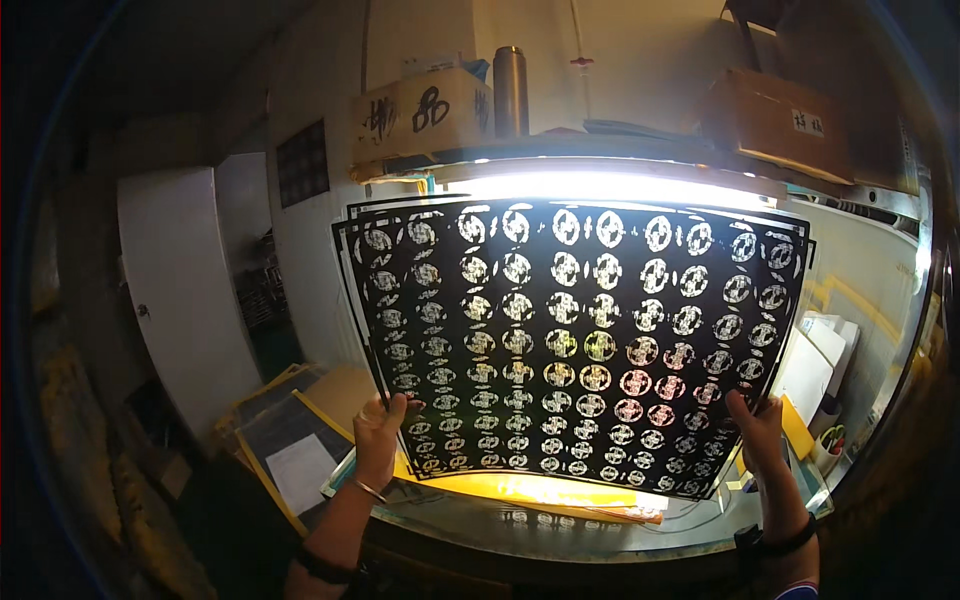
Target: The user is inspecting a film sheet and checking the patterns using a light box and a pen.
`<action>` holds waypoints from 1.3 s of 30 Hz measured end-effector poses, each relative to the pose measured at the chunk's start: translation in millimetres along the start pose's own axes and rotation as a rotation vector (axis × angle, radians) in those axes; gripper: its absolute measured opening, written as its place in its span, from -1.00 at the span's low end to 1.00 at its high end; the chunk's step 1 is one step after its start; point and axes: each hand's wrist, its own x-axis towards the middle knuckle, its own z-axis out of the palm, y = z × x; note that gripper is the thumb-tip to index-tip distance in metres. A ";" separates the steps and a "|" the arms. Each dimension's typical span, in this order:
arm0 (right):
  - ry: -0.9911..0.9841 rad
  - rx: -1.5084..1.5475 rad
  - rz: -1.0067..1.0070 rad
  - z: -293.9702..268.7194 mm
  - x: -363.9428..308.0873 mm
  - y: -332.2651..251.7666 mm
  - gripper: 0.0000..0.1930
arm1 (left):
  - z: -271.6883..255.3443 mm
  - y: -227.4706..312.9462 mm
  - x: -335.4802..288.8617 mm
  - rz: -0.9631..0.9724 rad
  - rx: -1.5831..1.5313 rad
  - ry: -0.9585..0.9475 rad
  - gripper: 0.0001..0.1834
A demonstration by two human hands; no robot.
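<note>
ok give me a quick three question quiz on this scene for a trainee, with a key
1. True or false: the left hand and the right hand both grip the patterned black sheet.
2. What stands upright on the shelf, just right of the left-hand cardboard box?
3. Choose one. In this view, the white door is:
A) left of the sheet
B) right of the sheet
C) directly above the sheet

Key:
1. True
2. A tall metallic cylinder
3. A
</note>
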 end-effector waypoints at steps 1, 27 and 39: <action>0.007 0.012 -0.016 -4.0 2.6 4.2 -0.87 | -8.4 -10.7 3.2 0.043 0.026 0.000 -0.86; -0.368 -0.133 0.309 -22.5 -10.8 11.5 -0.71 | -50.0 -21.5 -30.5 -0.280 0.439 -0.344 -0.86; -0.278 0.188 0.574 -28.4 -39.6 -17.7 -0.66 | -65.7 -6.7 -29.2 -0.687 0.166 -0.393 -0.77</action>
